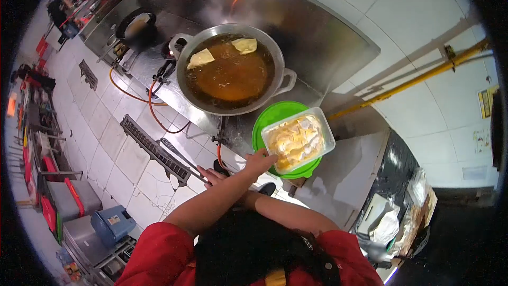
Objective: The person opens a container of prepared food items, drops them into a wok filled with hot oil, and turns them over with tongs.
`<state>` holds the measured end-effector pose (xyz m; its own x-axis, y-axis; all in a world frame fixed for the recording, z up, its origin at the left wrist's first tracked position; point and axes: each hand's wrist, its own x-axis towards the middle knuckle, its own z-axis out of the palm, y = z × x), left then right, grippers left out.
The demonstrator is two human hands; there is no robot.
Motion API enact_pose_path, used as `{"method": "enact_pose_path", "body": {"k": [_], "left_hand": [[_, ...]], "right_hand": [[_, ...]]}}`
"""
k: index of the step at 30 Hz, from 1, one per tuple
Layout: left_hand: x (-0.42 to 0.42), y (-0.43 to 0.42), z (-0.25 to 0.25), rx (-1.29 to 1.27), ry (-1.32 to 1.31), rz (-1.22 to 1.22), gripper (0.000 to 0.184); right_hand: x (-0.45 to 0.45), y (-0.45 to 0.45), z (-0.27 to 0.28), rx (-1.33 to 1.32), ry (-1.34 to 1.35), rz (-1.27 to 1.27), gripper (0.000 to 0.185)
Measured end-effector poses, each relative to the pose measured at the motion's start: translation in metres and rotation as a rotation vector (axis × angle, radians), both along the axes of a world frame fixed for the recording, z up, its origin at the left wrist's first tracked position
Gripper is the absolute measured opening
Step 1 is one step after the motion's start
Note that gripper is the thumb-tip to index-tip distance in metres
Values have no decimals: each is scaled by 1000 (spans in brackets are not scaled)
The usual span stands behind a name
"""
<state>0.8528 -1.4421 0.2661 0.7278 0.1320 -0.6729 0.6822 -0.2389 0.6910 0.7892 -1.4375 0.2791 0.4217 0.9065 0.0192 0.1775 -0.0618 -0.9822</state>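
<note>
My forearms cross in front of me. My left hand [260, 163] is at the near left edge of a clear plastic container [330, 136], fingers closed over its rim. Inside lie pale yellow, flour-dusted pieces [297, 140]. The container rests on a round green lid [262, 122], or a tub's top. Lower left, my right hand [214, 178] grips the handle of a dark slotted spatula [179, 153], partly hidden behind my left forearm. Beyond both hands stands a large two-handled metal wok [182, 87] of bubbling brown oil, with two pale yellow pieces [244, 46] floating in it.
A smaller dark pan [136, 27] stands on the stove at left. Orange gas hoses [152, 105] hang along the stove front. A yellow pipe [402, 91] runs along the tiled wall. Floor drain grates [153, 145] lie below left. Plastic bags [389, 226] sit at lower right.
</note>
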Motion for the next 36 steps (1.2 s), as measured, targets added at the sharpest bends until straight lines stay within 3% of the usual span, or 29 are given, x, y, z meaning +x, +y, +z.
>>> {"method": "enact_pose_path", "body": {"k": [4,7,9,10,12,13,14,16,18,23,26,27,31,34,36], "left_hand": [[5,6,16,1,27,-52,52],[5,6,25,191,-98,119,50],[7,13,56,834,-895,111,48],[10,14,77,821,-912,84,48],[26,17,111,644,-1085,-229,40],[36,17,106,609,-1140,-451,29],[46,13,99,595,-1153,-474,29],[66,-1,91,670,-1156,-832,18],[90,-18,90,744,-1138,-972,17],[144,-47,40,706,-1241,-1230,25],[151,-50,51,676,-1187,-1370,26],[154,-51,58,708,-1202,-1421,27],[162,-53,56,720,-1215,-1435,28],[165,-51,60,647,-1036,-1350,26],[162,-46,67,423,-1005,-1068,24]], "right_hand": [[6,8,-1,55,-127,-96,64],[16,14,-5,45,-152,-157,65],[30,12,7,9,-71,-186,62],[34,14,3,10,-75,-218,62],[40,18,-7,-56,-261,-289,61],[41,19,-6,-58,-263,-318,61],[44,17,3,-132,-213,-309,61],[52,12,16,-205,-168,-329,61],[56,7,19,-183,-291,-261,62],[47,19,29,216,302,-449,42],[50,14,25,-82,-388,-457,34],[51,13,31,-76,-389,-483,34],[57,4,38,134,-428,-614,35],[62,-8,43,203,-478,-636,37],[64,-15,43,197,-439,-606,37]]}}
